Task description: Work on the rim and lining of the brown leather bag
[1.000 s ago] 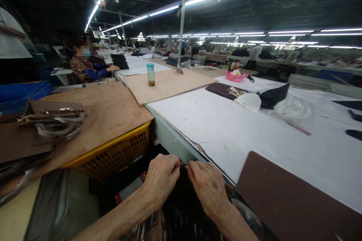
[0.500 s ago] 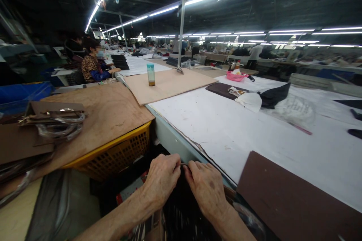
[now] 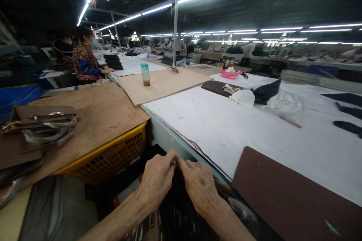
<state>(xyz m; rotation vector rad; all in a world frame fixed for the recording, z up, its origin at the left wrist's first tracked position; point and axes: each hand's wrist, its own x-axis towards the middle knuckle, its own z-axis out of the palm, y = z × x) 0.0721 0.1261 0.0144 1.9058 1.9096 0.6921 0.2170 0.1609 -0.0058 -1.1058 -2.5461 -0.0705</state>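
Observation:
My left hand (image 3: 157,180) and my right hand (image 3: 199,186) are together low in the view, just below the near edge of the white-covered table (image 3: 226,128). Both pinch the top edge of a dark piece of material (image 3: 177,211) that hangs between them over my lap. The fingertips of the two hands almost touch. What the material is, I cannot tell; most of it is hidden by my hands and forearms.
A brown sheet (image 3: 285,196) lies on the table right of my hands. A yellow crate (image 3: 110,154) under a plywood board (image 3: 93,113) stands to the left, with wrapped metal handles (image 3: 45,128) on it. A bottle (image 3: 145,74) stands farther back. A seated person (image 3: 85,60) works at the far left.
My hands have drawn closer together on the dark material, fingertips now nearly meeting. The view has shifted slightly right and down.

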